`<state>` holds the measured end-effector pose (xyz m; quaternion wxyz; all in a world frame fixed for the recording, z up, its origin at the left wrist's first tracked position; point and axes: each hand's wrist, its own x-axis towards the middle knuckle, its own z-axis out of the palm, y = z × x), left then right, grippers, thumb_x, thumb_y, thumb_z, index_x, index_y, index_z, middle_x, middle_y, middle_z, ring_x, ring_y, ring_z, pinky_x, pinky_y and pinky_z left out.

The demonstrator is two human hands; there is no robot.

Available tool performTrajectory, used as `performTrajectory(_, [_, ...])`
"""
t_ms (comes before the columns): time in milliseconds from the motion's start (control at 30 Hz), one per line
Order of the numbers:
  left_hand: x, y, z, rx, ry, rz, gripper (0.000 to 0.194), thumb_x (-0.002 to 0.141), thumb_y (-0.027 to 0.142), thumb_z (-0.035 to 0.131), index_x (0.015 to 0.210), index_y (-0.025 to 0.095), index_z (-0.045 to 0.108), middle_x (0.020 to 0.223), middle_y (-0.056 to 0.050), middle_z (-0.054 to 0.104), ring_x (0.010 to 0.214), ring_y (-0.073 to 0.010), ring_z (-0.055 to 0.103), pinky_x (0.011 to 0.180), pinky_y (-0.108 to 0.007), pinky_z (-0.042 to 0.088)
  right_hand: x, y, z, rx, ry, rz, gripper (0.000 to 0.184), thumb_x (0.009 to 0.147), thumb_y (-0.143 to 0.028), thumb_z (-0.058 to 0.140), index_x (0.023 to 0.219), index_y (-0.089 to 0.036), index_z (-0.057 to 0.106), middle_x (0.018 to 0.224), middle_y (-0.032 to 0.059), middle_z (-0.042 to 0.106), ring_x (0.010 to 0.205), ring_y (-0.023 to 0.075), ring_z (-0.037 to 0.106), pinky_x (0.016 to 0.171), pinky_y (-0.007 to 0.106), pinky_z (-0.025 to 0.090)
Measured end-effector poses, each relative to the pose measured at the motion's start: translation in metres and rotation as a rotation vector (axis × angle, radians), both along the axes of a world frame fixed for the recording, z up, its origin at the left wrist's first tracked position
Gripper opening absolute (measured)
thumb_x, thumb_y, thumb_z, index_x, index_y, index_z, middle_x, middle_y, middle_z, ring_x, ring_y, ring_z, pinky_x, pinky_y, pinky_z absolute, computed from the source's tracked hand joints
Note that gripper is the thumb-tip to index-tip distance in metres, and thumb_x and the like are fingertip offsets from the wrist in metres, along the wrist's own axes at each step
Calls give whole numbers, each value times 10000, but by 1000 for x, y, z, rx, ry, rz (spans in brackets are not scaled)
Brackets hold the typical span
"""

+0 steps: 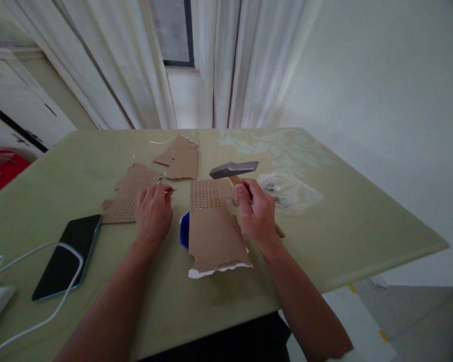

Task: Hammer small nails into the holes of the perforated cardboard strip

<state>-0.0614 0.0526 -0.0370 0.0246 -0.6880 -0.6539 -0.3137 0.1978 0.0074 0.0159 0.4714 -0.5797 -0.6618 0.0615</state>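
My right hand (258, 213) is wrapped around the wooden handle of a hammer (234, 170). The metal head is raised above the far right edge of a cardboard piece (215, 236). Rows of small holes dot the far half of this piece, and its near edge is torn white. Under its left side a blue object (184, 231) shows in part. Left of it, my left hand (154, 211) pinches a thin nail (174, 190) between thumb and fingertips. That hand also covers the right side of a second cardboard sheet (126, 198), likewise full of holes.
Torn cardboard scraps (183, 160) lie farther back on the table (324, 251). A clear plastic bag (290, 193) with small dark items is beyond my right hand. A black tablet (70, 256) and a white cable (56, 314) are at left. Curtains (136, 65) hang behind.
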Motion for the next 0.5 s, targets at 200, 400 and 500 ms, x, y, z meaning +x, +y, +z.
performTrajectory(200, [24,-21,20,106,-612,-160,232,1022,388,681,1173,236,770,1047,-55,830,908,-214,758,867,-372,608,-1,-1,0,-6,-5,-14,321,1152,-445,430,1107,-248,680,866,47,753,771,235,703,754,346,479])
performTrajectory(400, [29,-34,25,-15,-869,-303,213,952,432,784,1030,234,794,1030,-53,855,935,-222,797,882,-383,652,-1,-2,0,5,-9,-1,309,1152,-417,437,1102,-237,683,850,45,755,741,230,695,742,352,464])
performTrajectory(500, [31,-35,22,-106,-820,-356,235,967,461,778,1047,243,815,1052,-64,862,908,-228,788,834,-384,649,-2,-2,-1,-8,-17,-5,312,1151,-425,441,1104,-239,687,851,45,763,749,229,698,742,349,466])
